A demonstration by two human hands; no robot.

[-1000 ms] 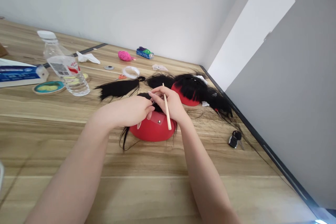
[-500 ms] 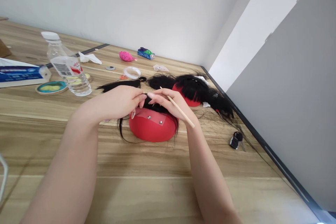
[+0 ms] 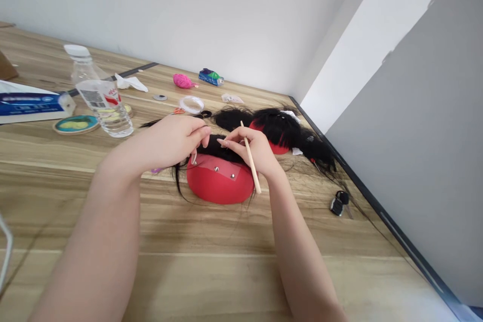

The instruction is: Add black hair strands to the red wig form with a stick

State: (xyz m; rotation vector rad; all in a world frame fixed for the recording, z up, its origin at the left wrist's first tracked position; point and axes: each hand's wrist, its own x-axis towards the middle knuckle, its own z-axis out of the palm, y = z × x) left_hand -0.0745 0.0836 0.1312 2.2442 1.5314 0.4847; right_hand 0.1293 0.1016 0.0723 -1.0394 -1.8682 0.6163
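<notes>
The right hand (image 3: 259,150) is gripping a slender, pale wooden stick (image 3: 250,158) pen-like, seemingly for control, by the nearer red dome (image 3: 219,187). Silver pins (image 3: 216,168) are apparently securing its clear strip (image 3: 224,170). The left hand (image 3: 186,137) is hanging curled near black hair (image 3: 212,148); I can't tell its grasp.

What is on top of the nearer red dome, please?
Black hair lies across the red dome, with a clear strip and silver pins in front. The left hand and right hand hide parts; what lies beneath the hair cannot be seen.
</notes>
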